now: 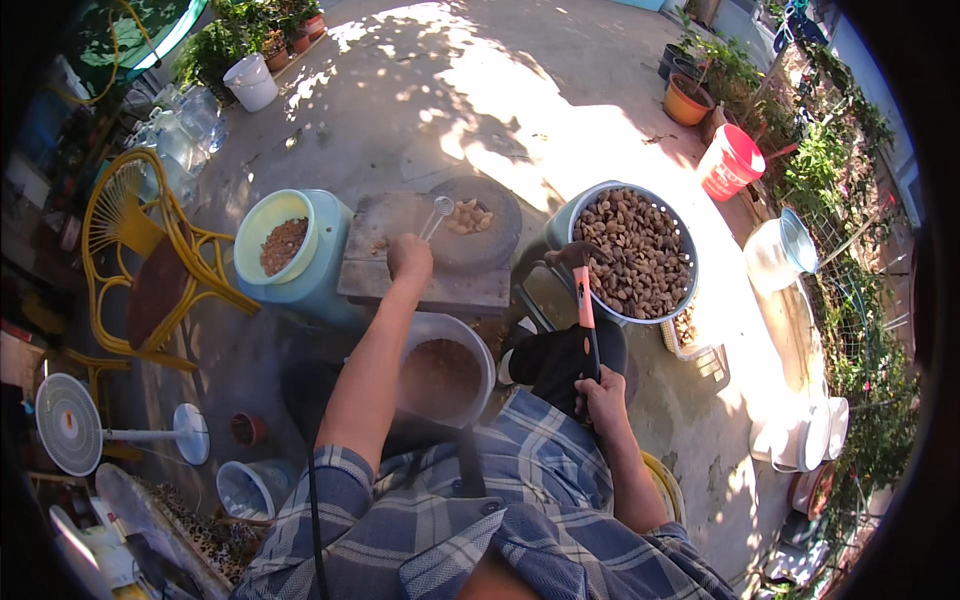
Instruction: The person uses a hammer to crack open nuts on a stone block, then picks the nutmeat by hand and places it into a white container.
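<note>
My left hand (410, 259) is closed around a pair of metal tongs (435, 217), whose head is over the left part of a round stone slab (487, 255). Several nuts or kernels (470, 217) lie in the slab's middle. Beneath the slab is a wooden board (382, 281). My right hand (602, 397) grips the black and orange handle of a claw hammer (583, 300), its head raised beside a large metal pot (694, 277) full of brown nuts in shell (637, 251). A translucent bucket (486, 360) with brown contents stands between my legs.
A pale green bowl (244, 251) holding brown pieces sits on a blue container (330, 225) at left. Beyond it stands a yellow rattan chair (154, 292). A white basket (686, 351) is partly behind the pot. A red bucket (729, 165) stands at upper right.
</note>
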